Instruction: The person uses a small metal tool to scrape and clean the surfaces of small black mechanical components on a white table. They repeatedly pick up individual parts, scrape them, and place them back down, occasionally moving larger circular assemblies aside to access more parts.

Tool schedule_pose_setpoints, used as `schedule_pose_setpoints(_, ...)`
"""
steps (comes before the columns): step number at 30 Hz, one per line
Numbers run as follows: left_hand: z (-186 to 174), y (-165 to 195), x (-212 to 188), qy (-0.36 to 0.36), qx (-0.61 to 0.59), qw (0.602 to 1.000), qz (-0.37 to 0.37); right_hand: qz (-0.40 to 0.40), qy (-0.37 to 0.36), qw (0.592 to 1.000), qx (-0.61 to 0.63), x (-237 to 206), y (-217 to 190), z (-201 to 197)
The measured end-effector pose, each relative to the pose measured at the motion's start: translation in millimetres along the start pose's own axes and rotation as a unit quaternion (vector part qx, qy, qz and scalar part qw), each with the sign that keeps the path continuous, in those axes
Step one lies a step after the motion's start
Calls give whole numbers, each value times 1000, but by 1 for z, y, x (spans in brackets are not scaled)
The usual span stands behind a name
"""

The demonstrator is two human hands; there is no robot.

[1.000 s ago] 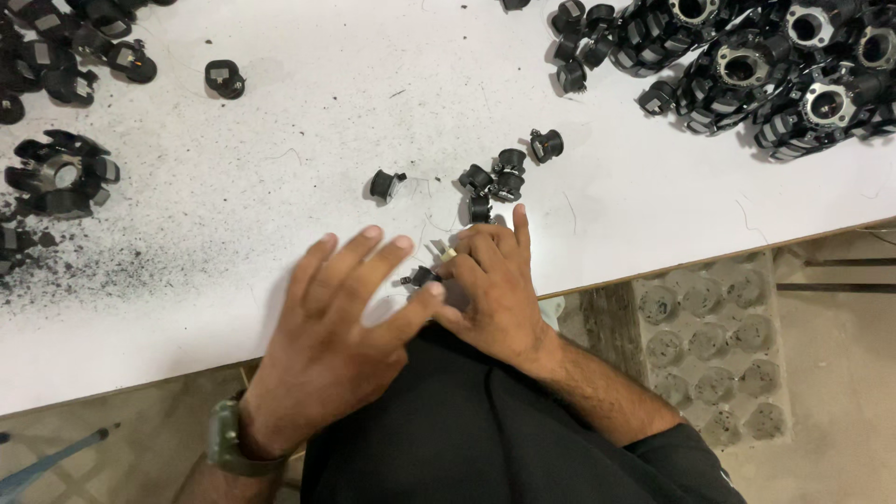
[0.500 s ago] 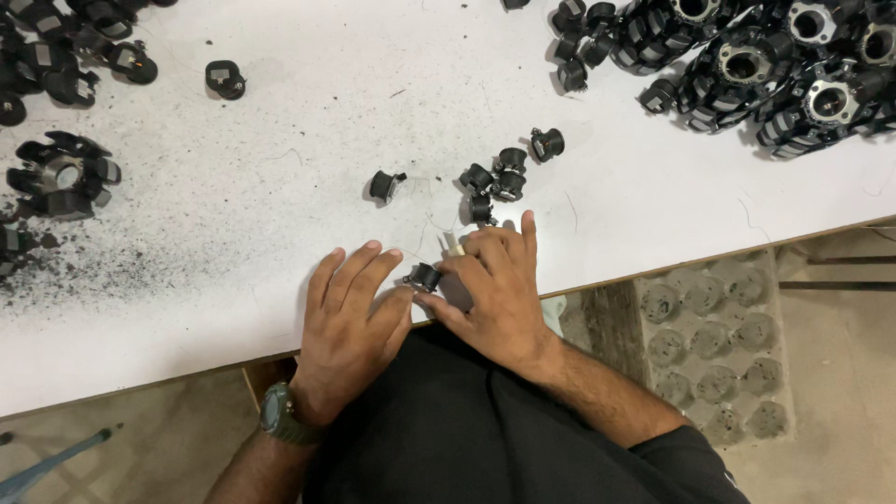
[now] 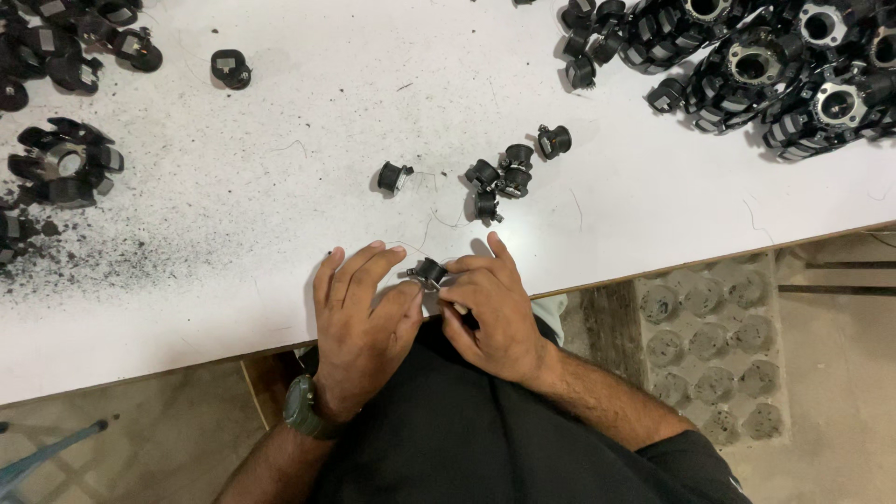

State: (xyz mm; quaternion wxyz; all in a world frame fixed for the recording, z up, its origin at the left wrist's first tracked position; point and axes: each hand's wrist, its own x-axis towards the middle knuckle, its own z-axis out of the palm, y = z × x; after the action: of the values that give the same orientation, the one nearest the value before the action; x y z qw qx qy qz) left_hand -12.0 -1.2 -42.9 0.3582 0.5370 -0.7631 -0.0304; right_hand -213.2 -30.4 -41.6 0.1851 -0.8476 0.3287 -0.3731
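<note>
No packages, labels, signs or screens are in view

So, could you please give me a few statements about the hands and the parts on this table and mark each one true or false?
1. Both hands, left and right, hold a small black coil part between them. True.
2. The hands are at the far edge of the white table. False: they work at the near edge, close to the body.
3. A small cluster of black coils lies just beyond the hands. True.
4. The left wrist is bare. False: it wears a dark green wristwatch.
5. The large heap of ring-shaped assemblies is at the table's upper right. True.
</note>
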Motion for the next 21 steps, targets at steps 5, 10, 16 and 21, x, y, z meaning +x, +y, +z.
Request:
schedule_pose_setpoints(5, 0, -3, 1, 6, 4, 1000, 11, -2, 13, 1000, -4, 2, 1, 3)
schedule_pose_setpoints(10, 0, -5, 2, -18, 39, 997, 71, -3, 17, 1000, 8, 1, 2, 7)
schedule_pose_setpoints(16, 4, -2, 7, 0, -15, 1000, 25, -5, 7, 1000, 8, 1, 2, 5)
schedule_pose_setpoints(21, 3, -5, 9, -34, -38, 998, -38, 1, 11, 1000, 6, -3, 5, 8)
